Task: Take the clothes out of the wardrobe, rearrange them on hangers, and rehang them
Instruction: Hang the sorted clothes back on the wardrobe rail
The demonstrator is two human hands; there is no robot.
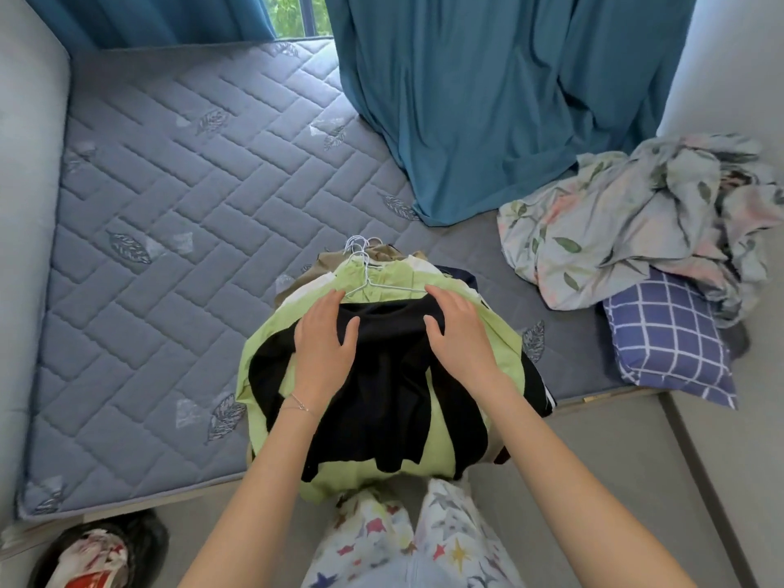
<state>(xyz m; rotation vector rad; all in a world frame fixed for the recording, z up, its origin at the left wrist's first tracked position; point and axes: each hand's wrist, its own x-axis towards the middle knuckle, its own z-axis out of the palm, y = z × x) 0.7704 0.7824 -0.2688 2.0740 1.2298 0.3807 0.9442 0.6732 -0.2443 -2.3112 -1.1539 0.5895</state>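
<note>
Head view: left hand (324,339) and right hand (460,333) lie flat, fingers spread, on a black top (382,388) over a green shirt (432,454) on the mattress (169,205).

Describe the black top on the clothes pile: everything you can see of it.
The black top is dark, matte, soft-looking fabric, lying flat and slightly rumpled on a light green garment atop the pile at the mattress edge. A sleeve spreads toward each side. A white wire hanger lies at its upper end. The left hand and right hand rest flat on it, fingers straight.
</note>
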